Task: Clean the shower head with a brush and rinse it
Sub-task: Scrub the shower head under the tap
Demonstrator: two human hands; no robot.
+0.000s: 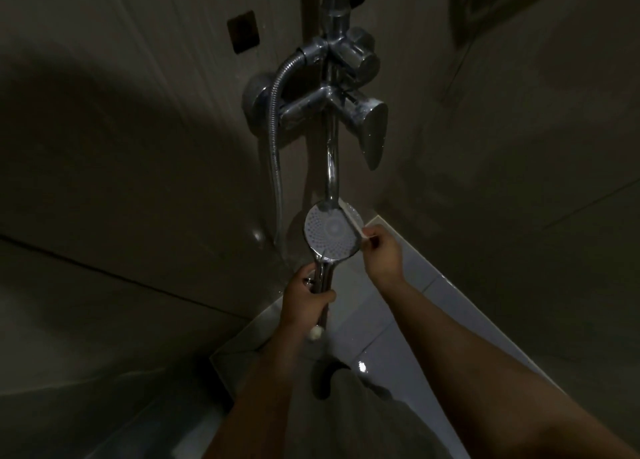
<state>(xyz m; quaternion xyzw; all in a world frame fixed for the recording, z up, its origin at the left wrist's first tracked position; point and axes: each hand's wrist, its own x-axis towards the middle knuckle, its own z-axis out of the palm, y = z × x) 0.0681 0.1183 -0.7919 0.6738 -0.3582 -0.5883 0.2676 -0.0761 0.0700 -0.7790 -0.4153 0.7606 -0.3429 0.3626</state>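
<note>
Looking down into a dim tiled shower corner. Holding the shower head (330,233) up at the middle of the view, with its round dotted face toward the camera and its top edge just under the lower end of a curved chrome pipe (331,157). Wrapping the left grip (306,297) tight round the chrome handle (323,278) below that face, with the thumb lying across the front. Pinching the near end of a white brush (350,218) in the right grip (381,251), narrow and curled in, just right of the shower head. Laying the brush along the right edge of the face, touching the rim and slanting up and away to the left. Seeing a small white thing (315,332) just under the left grip, possibly a fitting at the end of the handle. Seeing a ribbed metal hose (275,140) dropping down the left side, from a fitting beside a round knob (360,55) high on the pipe to a spot just left of the shower head. Facing the tap (308,107) on the wall (121,147) between knob and shower head, with a long lever (375,133) hanging down at its right. Noticing a dark square plate (243,32) on the wall up and left of the knob. Catching pale glossy floor tiles (398,323) below both grips, with 1 bright glint near the bottom middle.
</note>
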